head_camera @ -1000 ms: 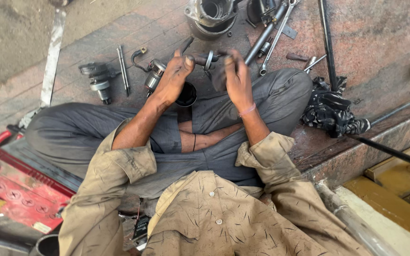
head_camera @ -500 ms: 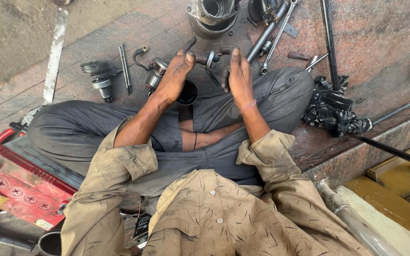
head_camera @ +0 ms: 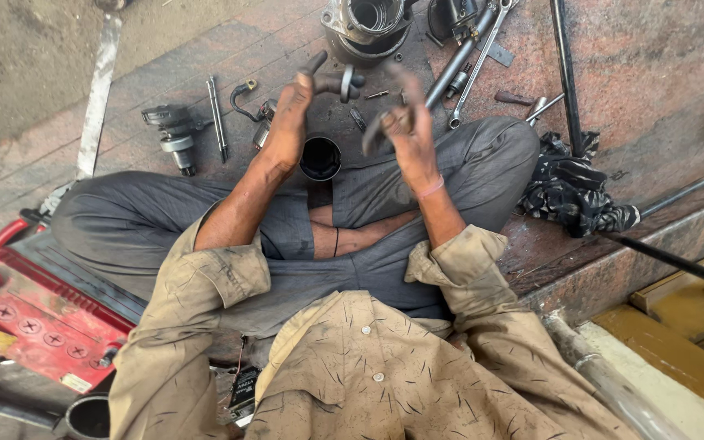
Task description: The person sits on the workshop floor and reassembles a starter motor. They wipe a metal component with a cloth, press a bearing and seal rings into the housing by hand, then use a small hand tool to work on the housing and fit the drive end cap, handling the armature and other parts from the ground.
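We are sitting cross-legged on the stone floor [head_camera: 653, 73], and nearest us, at our left side, a red battery [head_camera: 34, 314] is lying just beside our knee; a dropped part could be bouncing onto its terminals, and metal across those posts would be a real hazard.

Further out, both hands are lifted above our lap. Our left hand [head_camera: 287, 122] is curling around a small dark metal fitting with a disc-shaped end [head_camera: 337, 81], thumb and fingers closed on it. Our right hand [head_camera: 407, 130] is also partly closed, and something dark is showing against the palm, though it is too blurred for us to be telling what it is or how firmly we are gripping it. Both hands are looking greasy, so the fitting could be slipping out, we judge. Directly beneath the left hand a black cylindrical cup [head_camera: 320, 157] is resting between our shins, mouth up; anything falling could be dropping into it or glancing off and rolling away.

Beyond the hands, loose pieces are scattered close together: a small geared shaft unit [head_camera: 174, 134], a thin rod [head_camera: 217, 118], long spanners [head_camera: 470, 61], and a large metal housing [head_camera: 366, 24] at the far edge. A dark rag [head_camera: 576, 191] is lying at our right knee. A small part landing among these could easily be getting lost.
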A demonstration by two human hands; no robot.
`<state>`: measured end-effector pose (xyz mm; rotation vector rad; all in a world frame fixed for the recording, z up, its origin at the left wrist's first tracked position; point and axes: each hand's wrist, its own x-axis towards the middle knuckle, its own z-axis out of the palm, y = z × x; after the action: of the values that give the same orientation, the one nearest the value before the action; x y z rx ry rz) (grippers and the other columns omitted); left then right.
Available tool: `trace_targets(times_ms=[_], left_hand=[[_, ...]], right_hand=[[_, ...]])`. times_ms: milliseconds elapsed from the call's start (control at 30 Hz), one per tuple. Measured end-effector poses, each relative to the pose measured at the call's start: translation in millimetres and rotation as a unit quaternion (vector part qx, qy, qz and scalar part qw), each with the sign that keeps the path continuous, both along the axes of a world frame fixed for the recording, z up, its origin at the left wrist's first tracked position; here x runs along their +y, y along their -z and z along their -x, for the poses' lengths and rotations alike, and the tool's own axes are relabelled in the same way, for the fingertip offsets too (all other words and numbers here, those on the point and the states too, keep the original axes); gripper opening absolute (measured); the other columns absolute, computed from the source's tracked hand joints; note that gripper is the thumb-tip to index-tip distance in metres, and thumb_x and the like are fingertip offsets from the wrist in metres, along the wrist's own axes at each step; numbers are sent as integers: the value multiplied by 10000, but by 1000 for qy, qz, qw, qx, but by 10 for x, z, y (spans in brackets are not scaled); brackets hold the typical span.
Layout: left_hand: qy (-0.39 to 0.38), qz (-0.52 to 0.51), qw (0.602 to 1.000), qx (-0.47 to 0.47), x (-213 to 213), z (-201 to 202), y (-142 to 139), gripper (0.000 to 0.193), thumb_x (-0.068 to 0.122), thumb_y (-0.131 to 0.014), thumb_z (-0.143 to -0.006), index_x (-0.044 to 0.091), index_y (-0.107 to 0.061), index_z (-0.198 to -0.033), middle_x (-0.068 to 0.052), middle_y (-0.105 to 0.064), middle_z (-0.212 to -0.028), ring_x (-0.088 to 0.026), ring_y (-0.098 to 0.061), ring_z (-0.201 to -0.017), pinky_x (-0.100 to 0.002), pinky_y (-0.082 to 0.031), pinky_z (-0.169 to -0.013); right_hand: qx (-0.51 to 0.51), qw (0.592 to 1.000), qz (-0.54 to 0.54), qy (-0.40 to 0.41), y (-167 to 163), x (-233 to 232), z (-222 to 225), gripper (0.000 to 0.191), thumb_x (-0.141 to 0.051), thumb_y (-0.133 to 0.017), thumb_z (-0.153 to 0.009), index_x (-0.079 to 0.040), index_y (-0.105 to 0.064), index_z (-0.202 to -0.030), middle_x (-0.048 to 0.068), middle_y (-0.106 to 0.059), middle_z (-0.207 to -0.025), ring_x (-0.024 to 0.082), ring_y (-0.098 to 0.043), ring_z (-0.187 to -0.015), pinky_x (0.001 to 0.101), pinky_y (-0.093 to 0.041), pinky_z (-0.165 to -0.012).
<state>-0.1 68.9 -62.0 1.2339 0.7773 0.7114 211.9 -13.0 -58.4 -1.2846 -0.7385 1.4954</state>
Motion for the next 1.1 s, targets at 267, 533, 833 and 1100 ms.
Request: trace_targets(times_ms=[267, 533, 833, 1100], left_hand=[[-1, 6, 998, -68, -6, -64, 78, 979, 820, -195, -983, 20, -748, -1093, -206, -669, -1419, -354, -170, -1614, -596, -27, -1298], [-1, 111, 988, -109, -13, -49, 61, 970, 847, -202, -936, 75, -759, -1119, -151, -635, -1471, -323, -128, -1630, -590, 33, -1277], [-1, 111, 988, -106, 32, -18, 63, 971, 840, -189, -926, 75, -747, -1139, -144, -626, -1505, -299, -105, -1630, -570, 40, -1237], [21, 129, 983, -125, -36, -68, 117, 934, 815, -248, -999, 64, -760, -1214, -200, -607, -1477, -376, -245, -1601, -596, -36, -1327]], right_hand=[[-93, 982, -161, -29, 103, -32, -23, 917, -498, -719, -977, -88, -247, -1648, 45, -544, -1362, 28, -503, -841, 222, -443, -698], [-53, 987, -139, 68, 131, -28, -65, 708, -446, -633, -1117, -49, -358, -1635, 56, -612, -1288, 60, -620, -1012, 202, -512, -817], [229, 958, -169, 17, 47, -2, -78, 585, -432, -431, -1261, 105, -478, -1487, -16, -624, -872, 54, -573, -740, 213, -511, -684], [156, 975, -154, 29, -204, 143, 123, 797, -590, -594, -978, -64, -328, -1515, 97, -515, -1462, 183, -518, -1404, 375, -492, -1204]])
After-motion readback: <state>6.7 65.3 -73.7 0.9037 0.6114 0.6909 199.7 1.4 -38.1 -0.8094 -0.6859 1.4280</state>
